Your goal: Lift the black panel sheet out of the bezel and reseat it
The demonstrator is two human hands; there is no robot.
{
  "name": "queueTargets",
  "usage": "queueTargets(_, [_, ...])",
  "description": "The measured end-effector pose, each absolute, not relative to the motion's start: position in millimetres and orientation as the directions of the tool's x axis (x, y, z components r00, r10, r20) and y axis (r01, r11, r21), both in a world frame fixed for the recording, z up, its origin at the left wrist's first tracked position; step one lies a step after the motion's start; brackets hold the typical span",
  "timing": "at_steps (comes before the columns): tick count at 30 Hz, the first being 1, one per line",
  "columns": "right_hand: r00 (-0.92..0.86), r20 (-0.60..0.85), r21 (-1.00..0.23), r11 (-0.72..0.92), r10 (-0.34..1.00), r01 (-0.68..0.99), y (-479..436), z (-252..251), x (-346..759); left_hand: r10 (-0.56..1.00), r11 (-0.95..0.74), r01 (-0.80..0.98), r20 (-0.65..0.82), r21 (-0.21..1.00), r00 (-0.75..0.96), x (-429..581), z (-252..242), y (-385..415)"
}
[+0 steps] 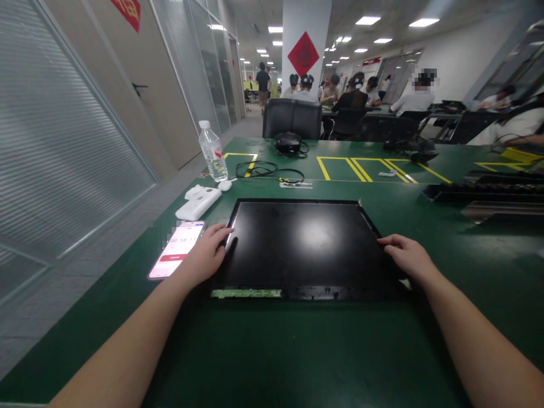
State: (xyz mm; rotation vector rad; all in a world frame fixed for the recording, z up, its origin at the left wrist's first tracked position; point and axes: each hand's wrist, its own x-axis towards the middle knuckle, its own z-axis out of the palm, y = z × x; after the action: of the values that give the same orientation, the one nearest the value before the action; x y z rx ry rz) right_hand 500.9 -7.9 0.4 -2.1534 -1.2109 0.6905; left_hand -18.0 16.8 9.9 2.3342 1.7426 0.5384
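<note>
A black LCD monitor panel (272, 243) lies face up on the green table (306, 351) in front of me. Its lower edge has a thin green circuit strip (246, 293) on the left part. My left hand (209, 249) grips the panel's left edge, with its fingertips on top of the frame and the thumb against the side. On the opposite edge, my right hand (403, 254) is closed with its fingertips pinching the frame. The undersides of both grips are hidden. Just left of my left hand, a lit smartphone (178, 249) displays a timer.
Beyond the phone are a white device (199, 203) and a water bottle (212, 152). Black cables (263, 169) and a black headset-like device (289, 144) lie at the back. Dark metal strips (488, 195) occupy the right side. Several people sit at desks farther off.
</note>
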Motion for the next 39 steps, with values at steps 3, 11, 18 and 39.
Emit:
queueTargets(3, [0.445, -0.164, -0.684, -0.426, 0.881, 0.592, -2.3, 1.1, 502.7, 0.962, -0.271, 0.890, 0.145, 0.367, 0.233, -17.4, 10.2, 17.6])
queueTargets(11, [0.357, -0.073, -0.612, -0.324, 0.931, 0.721, 15.6, 3.5, 512.1, 0.973, -0.229, 0.886, 0.081, 0.404, 0.214, -13.4, 12.0, 17.0])
queueTargets(18, [0.331, -0.155, -0.723, -0.335, 0.931, 0.604, 14.0, -1.2, 520.6, 0.990, -0.140, 0.946, 0.032, 0.293, 0.137, -15.1, 8.8, 19.8])
queueTargets(39, [0.309, 0.028, -0.461, -0.262, 0.951, 0.848, -2.1, -5.3, 503.5, 0.971, 0.167, 0.616, -0.019, 0.770, -0.238, -6.9, 33.3, 11.8])
